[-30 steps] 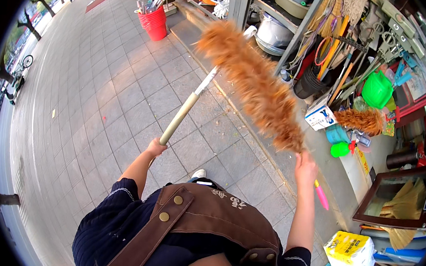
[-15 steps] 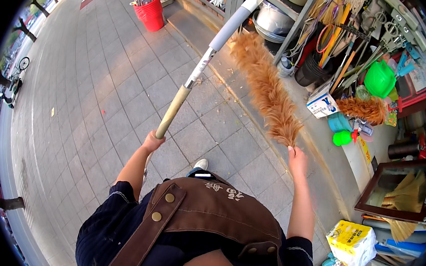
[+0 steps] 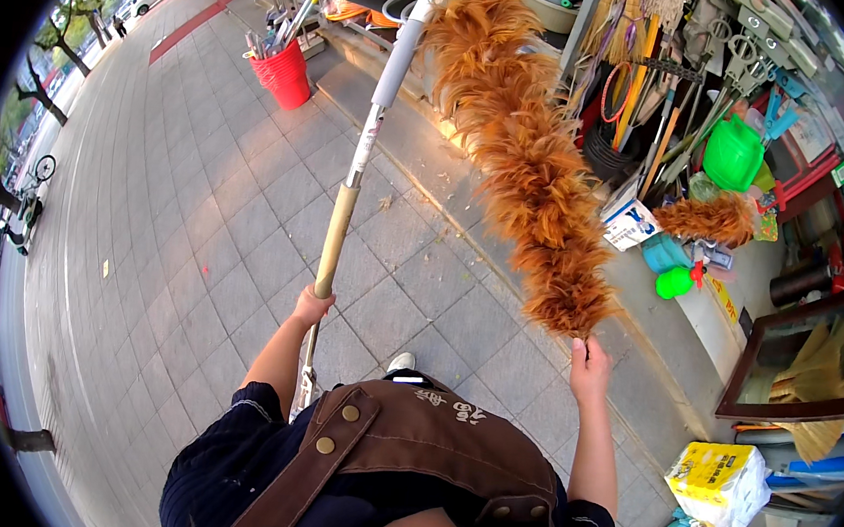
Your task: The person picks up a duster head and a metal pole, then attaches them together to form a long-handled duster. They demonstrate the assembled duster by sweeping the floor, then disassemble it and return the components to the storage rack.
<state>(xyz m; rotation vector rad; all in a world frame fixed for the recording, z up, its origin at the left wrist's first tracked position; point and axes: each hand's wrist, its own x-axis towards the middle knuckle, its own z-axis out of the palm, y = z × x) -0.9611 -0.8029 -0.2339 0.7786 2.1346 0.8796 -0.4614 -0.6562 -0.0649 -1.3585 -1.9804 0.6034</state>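
Note:
My left hand (image 3: pixel 312 306) is closed round the lower end of a tan grip on a telescopic pole (image 3: pixel 361 152). The pole rises away from me, silver in its middle and grey toward the top, with a white tip. A thinner metal length with something pale hangs below that hand. On the right, my right hand (image 3: pixel 589 366) pinches the near end of a long, fluffy orange-brown feather duster (image 3: pixel 533 178). Its feathers fan out forward and up to the left, the far end close beside the pole's tip. The duster's handle is mostly hidden by my fingers and the feathers.
A red bucket (image 3: pixel 284 76) of long tools stands ahead on grey paving (image 3: pixel 185 245). Along the right side are a stepped ledge, shelves, brooms, a green jug (image 3: pixel 734 153), a smaller duster (image 3: pixel 708 219), a glass-fronted case (image 3: pixel 801 363) and a yellow-white package (image 3: pixel 720 485).
The duster now looks larger and fuller, covering more of the shelves, and its far end has moved up and left. The pole stands more upright. Both hands sit slightly lower in view.

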